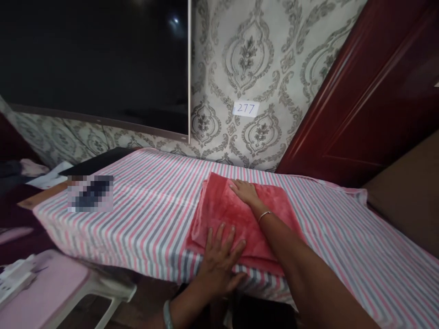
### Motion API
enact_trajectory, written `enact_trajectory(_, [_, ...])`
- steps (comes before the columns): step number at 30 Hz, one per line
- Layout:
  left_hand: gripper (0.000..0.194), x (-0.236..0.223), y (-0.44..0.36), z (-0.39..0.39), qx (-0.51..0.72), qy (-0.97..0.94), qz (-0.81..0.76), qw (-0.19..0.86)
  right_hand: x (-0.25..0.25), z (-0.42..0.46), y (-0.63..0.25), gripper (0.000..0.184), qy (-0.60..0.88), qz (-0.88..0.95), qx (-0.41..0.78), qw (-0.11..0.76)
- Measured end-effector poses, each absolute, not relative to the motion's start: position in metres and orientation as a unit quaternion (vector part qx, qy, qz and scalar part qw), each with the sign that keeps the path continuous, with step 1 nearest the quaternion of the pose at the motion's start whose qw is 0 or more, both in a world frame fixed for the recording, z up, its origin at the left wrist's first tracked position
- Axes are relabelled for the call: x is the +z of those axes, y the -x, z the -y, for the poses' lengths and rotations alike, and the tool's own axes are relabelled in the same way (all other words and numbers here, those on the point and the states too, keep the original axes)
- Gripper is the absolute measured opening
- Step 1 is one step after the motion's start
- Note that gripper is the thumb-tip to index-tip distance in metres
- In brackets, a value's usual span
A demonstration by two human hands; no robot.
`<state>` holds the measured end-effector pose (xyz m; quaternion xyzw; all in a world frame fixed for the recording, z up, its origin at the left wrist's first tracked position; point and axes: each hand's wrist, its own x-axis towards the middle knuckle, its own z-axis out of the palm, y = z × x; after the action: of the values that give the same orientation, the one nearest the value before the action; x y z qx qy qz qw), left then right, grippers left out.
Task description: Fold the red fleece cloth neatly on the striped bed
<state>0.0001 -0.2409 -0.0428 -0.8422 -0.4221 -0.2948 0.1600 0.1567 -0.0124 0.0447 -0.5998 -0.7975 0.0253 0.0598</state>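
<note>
A folded red plush blanket (274, 201) lies on a table covered with a pink, grey and white striped cloth (154, 201). My left hand (221, 260) rests on the blanket's near left part, its fingers spread and pointing away from me, with a pale bangle on the wrist. Farther back, my right hand (245, 191) lies flat on the blanket's upper middle, and a thin bracelet circles that wrist. Neither hand grasps anything. The blanket's layered folds show along its left edge. My right forearm hides part of its right side.
A large dark screen (96, 64) hangs on the patterned wall, beside a paper label (246, 108) reading 277. To the right stands a dark red door (343, 105). A pink stool (51, 283) with a white power strip (17, 276) is at lower left. A blurred dark object (91, 194) lies on the cloth.
</note>
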Motion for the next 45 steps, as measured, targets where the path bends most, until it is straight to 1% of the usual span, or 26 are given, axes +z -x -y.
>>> enact_trajectory(2, [0.083,-0.037,0.002,0.243,-0.285,0.848,0.425,0.141,0.051,0.022,-0.152,0.057,0.603,0.795,0.024,0.064])
enact_trajectory(4, [0.075,-0.026,0.006,0.244,-0.275,0.852,0.43,0.115,0.056,0.039,-0.145,0.056,0.574,0.814,0.024,0.081])
enact_trajectory(6, [0.064,-0.014,0.013,0.243,-0.282,0.848,0.438,0.101,0.057,0.063,-0.139,0.053,0.504,0.857,0.035,0.101])
enact_trajectory(9, [0.057,-0.008,0.027,0.239,-0.31,0.822,0.46,0.124,0.055,0.099,-0.13,0.05,0.38,0.918,0.06,0.097])
enact_trajectory(12, [0.059,-0.021,0.038,0.237,-0.313,0.803,0.481,0.163,0.051,0.111,-0.122,0.049,0.341,0.935,0.069,0.064])
enact_trajectory(16, [0.065,-0.041,0.041,0.238,-0.302,0.797,0.485,0.198,0.049,0.077,-0.106,0.054,0.373,0.925,0.068,0.016])
enact_trajectory(20, [0.065,-0.044,0.04,0.238,-0.298,0.801,0.479,0.203,0.05,0.024,-0.089,0.058,0.411,0.909,0.072,-0.009])
enact_trajectory(23, [0.065,-0.043,0.041,0.238,-0.299,0.799,0.481,0.202,0.049,-0.005,-0.08,0.057,0.439,0.893,0.099,-0.015])
enact_trajectory(27, [0.067,-0.044,0.041,0.237,-0.293,0.798,0.487,0.2,0.04,-0.022,-0.075,0.059,0.48,0.868,0.126,-0.006])
enact_trajectory(35, [0.065,-0.048,0.04,0.235,-0.305,0.794,0.487,0.197,0.035,-0.018,-0.076,0.057,0.487,0.866,0.114,0.019])
enact_trajectory(41, [0.061,-0.045,0.04,0.234,-0.318,0.789,0.483,0.205,0.056,0.001,-0.072,0.057,0.504,0.858,0.084,0.049])
enact_trajectory(45, [0.057,-0.044,0.043,0.231,-0.325,0.788,0.481,0.203,0.071,0.04,-0.099,0.057,0.509,0.855,0.038,0.092])
